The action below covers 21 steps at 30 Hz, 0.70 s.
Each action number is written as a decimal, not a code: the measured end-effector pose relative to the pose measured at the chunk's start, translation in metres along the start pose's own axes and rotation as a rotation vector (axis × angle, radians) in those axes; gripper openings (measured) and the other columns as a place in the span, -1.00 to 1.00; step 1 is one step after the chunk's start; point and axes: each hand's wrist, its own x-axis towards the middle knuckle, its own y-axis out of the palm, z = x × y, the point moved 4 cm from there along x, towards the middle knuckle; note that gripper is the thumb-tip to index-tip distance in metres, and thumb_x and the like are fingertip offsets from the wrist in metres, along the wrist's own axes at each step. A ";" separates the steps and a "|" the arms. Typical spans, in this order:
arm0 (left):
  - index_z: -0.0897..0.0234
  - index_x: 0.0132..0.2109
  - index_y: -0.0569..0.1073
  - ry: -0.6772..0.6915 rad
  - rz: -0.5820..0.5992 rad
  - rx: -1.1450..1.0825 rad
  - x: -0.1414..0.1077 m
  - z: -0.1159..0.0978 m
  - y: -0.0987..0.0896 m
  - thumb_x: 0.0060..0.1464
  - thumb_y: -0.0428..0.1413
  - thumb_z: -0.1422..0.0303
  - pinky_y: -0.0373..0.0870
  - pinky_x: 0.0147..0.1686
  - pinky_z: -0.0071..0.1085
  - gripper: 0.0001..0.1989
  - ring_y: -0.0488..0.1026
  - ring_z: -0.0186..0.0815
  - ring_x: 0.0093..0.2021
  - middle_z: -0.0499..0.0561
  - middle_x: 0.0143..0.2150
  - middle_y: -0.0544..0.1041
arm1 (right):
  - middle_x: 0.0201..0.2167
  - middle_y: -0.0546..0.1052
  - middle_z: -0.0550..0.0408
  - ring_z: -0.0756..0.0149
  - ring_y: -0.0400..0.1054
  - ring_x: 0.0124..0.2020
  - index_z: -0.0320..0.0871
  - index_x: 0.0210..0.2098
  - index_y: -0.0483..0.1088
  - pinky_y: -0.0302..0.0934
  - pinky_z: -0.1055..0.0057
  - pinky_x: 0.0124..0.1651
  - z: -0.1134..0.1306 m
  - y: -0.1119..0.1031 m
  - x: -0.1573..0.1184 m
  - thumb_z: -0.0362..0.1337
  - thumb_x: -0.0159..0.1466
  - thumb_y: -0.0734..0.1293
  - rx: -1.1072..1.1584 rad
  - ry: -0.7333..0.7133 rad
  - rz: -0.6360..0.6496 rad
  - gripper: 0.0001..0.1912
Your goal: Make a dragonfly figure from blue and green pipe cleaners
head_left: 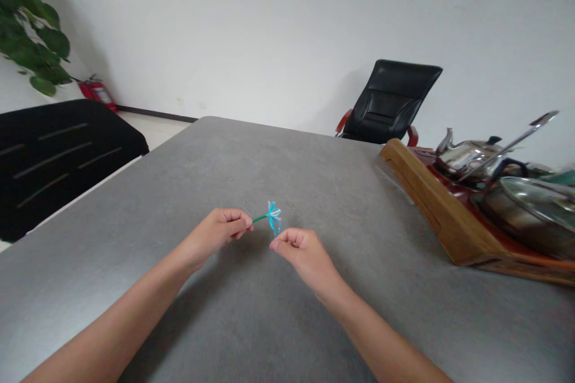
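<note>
- Left hand (214, 234) curled closed, pinching the stem (259, 219) of a blue pipe-cleaner flower (274, 216) above the desk (179, 155).
- Right hand (306, 255) nearly closed, apparently empty, just beside the petals.

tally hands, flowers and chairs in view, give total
hands: 2
blue pipe-cleaner flower: 1
black chairs: 2
total: 5
</note>
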 end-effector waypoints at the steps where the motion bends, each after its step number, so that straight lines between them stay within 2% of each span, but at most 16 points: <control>1: 0.35 -0.42 0.41 0.006 -0.002 -0.006 0.000 0.000 0.000 -0.08 0.03 0.20 -0.15 -0.61 -0.53 -0.73 -0.04 -0.49 -0.61 -0.19 -0.62 0.15 | -0.69 0.19 0.26 0.50 -0.02 -0.63 -0.20 -0.57 0.39 -0.17 0.48 -0.55 0.000 0.000 0.000 -0.25 0.08 0.30 0.031 0.024 0.004 -0.83; 9: 0.36 -0.39 0.41 0.028 0.003 -0.058 -0.001 0.002 0.000 0.00 0.05 0.19 -0.16 -0.62 -0.51 -0.72 -0.06 -0.50 -0.62 -0.20 -0.61 0.13 | -0.78 0.04 0.39 0.58 -0.22 -0.74 -0.22 -0.48 0.39 -0.38 0.47 -0.63 -0.005 0.006 -0.006 -0.24 0.03 0.33 0.339 0.277 0.098 -0.86; 14: 0.35 -0.38 0.41 0.047 0.065 -0.099 -0.002 0.001 0.002 0.04 0.05 0.19 -0.18 -0.62 -0.50 -0.73 -0.07 -0.50 -0.62 -0.20 -0.61 0.13 | -0.77 0.03 0.41 0.59 -0.23 -0.74 -0.23 -0.45 0.39 -0.40 0.47 -0.64 -0.015 0.004 -0.001 -0.25 0.02 0.35 0.441 0.295 0.129 -0.84; 21: 0.33 -0.39 0.42 0.059 0.221 -0.098 -0.007 -0.003 0.008 0.04 0.05 0.18 -0.18 -0.61 -0.50 -0.73 -0.06 -0.49 -0.62 -0.19 -0.62 0.15 | -0.77 0.03 0.41 0.60 -0.27 -0.73 -0.23 -0.48 0.38 -0.41 0.48 -0.64 -0.014 0.000 0.002 -0.29 -0.04 0.36 0.417 0.299 0.062 -0.85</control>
